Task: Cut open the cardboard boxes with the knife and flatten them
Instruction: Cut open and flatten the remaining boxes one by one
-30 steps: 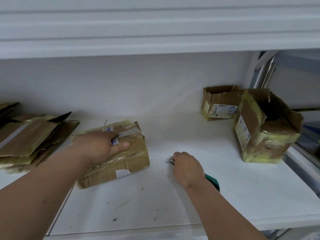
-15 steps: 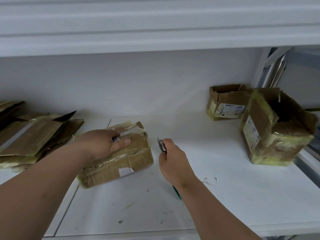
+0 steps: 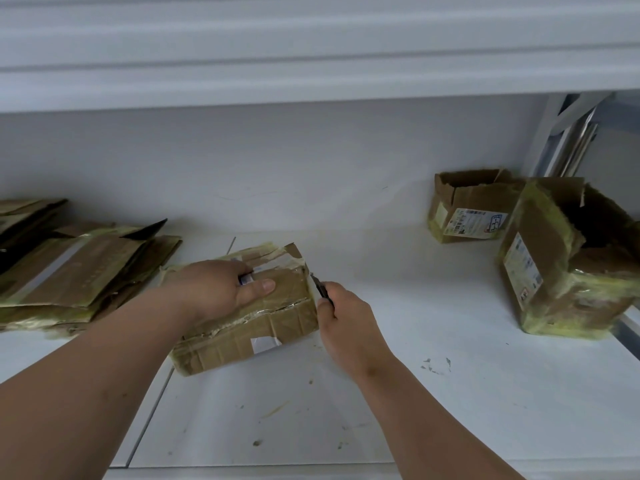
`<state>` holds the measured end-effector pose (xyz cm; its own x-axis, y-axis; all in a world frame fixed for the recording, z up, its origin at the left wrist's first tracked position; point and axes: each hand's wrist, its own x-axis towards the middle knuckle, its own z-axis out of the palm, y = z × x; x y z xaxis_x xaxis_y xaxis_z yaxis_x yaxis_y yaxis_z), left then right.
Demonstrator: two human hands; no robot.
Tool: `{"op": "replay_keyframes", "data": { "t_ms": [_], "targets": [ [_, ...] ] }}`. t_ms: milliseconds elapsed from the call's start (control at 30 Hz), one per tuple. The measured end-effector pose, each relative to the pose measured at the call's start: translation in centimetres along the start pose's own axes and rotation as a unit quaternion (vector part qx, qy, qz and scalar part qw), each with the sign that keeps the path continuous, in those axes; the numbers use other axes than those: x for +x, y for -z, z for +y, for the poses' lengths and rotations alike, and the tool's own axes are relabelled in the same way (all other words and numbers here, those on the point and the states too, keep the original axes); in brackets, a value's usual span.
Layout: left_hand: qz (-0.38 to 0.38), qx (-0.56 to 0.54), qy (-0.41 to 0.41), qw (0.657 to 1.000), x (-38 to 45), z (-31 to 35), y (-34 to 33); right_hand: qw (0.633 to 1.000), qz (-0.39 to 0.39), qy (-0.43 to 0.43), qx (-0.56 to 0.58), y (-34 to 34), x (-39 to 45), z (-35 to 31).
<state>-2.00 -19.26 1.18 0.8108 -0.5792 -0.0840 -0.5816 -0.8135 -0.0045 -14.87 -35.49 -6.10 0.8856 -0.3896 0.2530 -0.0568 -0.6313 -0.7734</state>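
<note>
right hand (image 3: 341, 318) swings in, clenched on dark-handled knife (image 3: 320, 286) | blade tip meets flat taped brown cardboard box (image 3: 249, 317) | left hand (image 3: 221, 289) presses it, fingers flat | cut starting

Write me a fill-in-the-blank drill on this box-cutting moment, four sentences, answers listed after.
1. The knife is gripped in the person's ______ hand.
2. The left hand presses down on top of the taped ______ being cut.
3. The knife's blade tip meets that box at its ______ edge.
4. The pile of flattened cardboard lies at the ______ end of the shelf.

Missing words: right; box; right; left
</note>
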Motion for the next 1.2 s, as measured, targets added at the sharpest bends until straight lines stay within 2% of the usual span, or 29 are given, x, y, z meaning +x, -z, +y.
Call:
{"op": "replay_keyframes", "data": {
  "t_ms": [133,300,800,1200],
  "targets": [
    [0.0,0.0,0.004,1.0,0.0,-0.1,0.0,1.0,0.017,0.0,-0.005,0.0,-0.1,-0.1],
    [-0.001,0.0,0.002,1.0,0.1,-0.4,-0.2,0.995,0.001,0.022,-0.094,0.2,-0.2,-0.1],
    [-0.016,-0.03,-0.001,0.999,0.3,-1.0,-0.3,0.99,0.0,0.035,-0.135,-0.1,0.6,-1.6],
    [-0.035,-0.026,-0.019,0.999,0.7,-1.2,-0.3,0.975,-0.061,-0.004,-0.215,0.2,0.4,-1.8]
  ]
}}
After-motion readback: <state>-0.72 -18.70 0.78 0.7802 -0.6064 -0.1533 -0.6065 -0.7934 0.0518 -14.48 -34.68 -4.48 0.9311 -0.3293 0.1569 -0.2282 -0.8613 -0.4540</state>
